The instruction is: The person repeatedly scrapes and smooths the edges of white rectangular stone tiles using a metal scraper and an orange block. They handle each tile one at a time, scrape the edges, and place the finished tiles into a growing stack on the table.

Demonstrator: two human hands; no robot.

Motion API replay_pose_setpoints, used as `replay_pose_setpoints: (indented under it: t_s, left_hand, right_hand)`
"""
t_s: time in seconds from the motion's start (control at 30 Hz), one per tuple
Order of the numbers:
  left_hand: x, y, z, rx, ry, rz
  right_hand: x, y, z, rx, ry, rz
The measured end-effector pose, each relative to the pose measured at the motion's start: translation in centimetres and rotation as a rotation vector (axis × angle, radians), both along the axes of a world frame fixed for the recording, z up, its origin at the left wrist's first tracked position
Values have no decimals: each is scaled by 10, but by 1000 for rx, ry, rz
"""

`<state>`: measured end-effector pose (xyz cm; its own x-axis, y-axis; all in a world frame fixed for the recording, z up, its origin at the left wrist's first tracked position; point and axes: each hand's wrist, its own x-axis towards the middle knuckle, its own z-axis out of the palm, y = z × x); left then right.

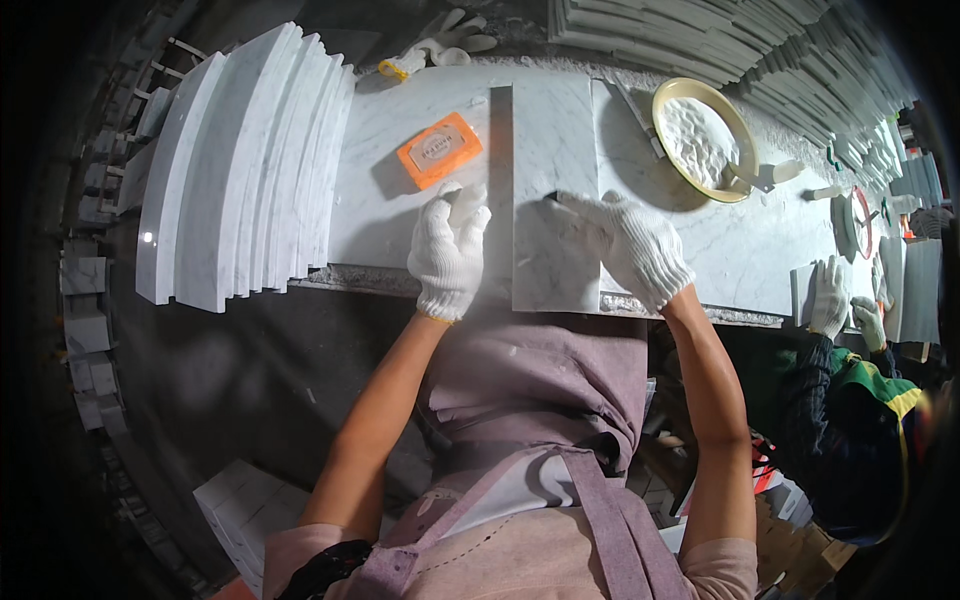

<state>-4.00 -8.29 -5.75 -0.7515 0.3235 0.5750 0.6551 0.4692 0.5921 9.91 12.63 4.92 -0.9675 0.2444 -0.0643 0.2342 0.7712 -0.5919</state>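
Note:
Both my hands wear white knitted gloves. My left hand is over the worktop, left of a narrow marble strip, with its fingers curled together. Whether a small pale thing is between its fingertips, I cannot tell. My right hand rests over the strip's right edge, its fingers drawn together and pointing left. A small dark bit shows at those fingertips, too small to name. Beyond my left hand lies an orange box with a pale printed panel. Up to the right, a yellow-rimmed bowl holds white powder or paste.
Marble slabs stand in a row at the left. More stacked slabs fill the back right. Spare gloves lie at the far edge. A putty knife rests against the bowl. At the right, a co-worker's gloved hands are at the bench.

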Motion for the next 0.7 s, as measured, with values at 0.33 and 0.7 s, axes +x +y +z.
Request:
replay_pose_setpoints:
  t_s: [0.33, 0.7]
  left_hand:
    - [1, 0, -1, 29, -64, -10]
    - [-11, -4, 11, -82, -18, -165]
  right_hand:
    - [-5, -2, 6, 151, -152, 18]
    - [52, 12, -55, -10, 380, -403]
